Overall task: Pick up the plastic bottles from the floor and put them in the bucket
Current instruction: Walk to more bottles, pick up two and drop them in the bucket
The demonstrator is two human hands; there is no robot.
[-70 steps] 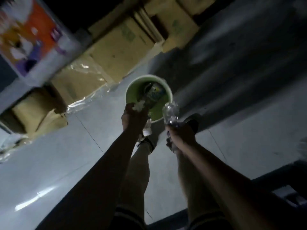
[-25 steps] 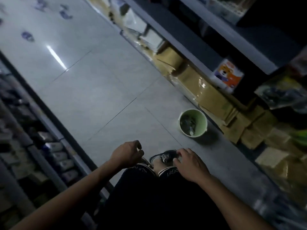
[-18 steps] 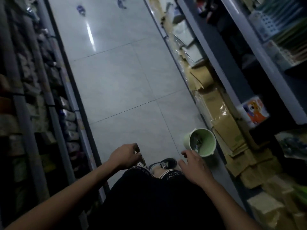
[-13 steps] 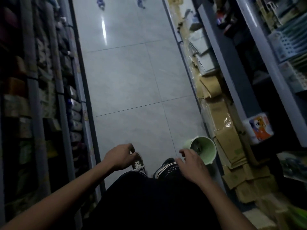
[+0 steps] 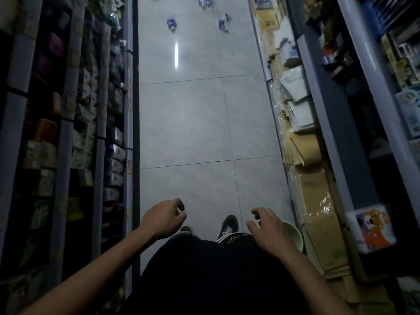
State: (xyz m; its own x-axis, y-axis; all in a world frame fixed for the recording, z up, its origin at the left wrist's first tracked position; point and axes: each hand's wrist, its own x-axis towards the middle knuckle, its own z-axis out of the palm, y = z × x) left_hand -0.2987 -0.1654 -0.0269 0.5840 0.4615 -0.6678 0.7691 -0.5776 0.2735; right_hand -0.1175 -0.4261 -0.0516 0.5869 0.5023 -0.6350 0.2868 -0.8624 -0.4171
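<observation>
I see both hands low centre, left hand (image 5: 164,218) and right hand (image 5: 269,228) loosely curled, empty — pale green plastic bucket (image 5: 294,235) lower right, small blue-labelled plastic bottles (image 5: 172,24) far upper centre on grey tiled floor (image 5: 193,123).

Stocked shelves (image 5: 68,133) line the left of the tiled aisle, flattened cardboard boxes (image 5: 318,196) the right.

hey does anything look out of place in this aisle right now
Yes. Bottles lie loose on the floor far up the aisle: one, another, more at the top edge. The bucket sits by the person's feet, both hands empty.
</observation>
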